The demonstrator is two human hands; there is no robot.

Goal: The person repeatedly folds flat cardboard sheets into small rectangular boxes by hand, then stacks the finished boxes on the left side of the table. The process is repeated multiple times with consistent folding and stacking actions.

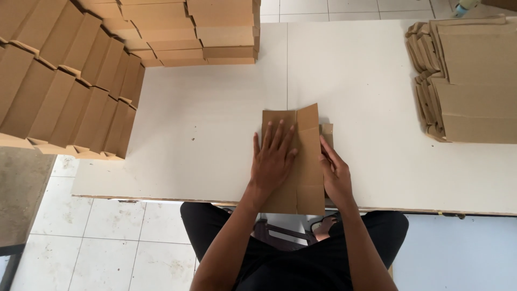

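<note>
Soft, even daylight fills the scene, bright without being harsh. The broad white counter [215,118] reflects it flatly, with no glare or hot spots, though its far right part looks slightly washed out. Shadows are faint and short: a thin dark edge runs under the flat brown cardboard blank [301,161], and a soft smudge lies beside the left hand [272,159] pressed on it. The pale tiled floor [107,242] below the counter sits dimmer, with a bluish cast at lower right. Focus is sharp through the centre. The wide lens bends straight lines near the borders, so the counter's front edge bows slightly.
</note>
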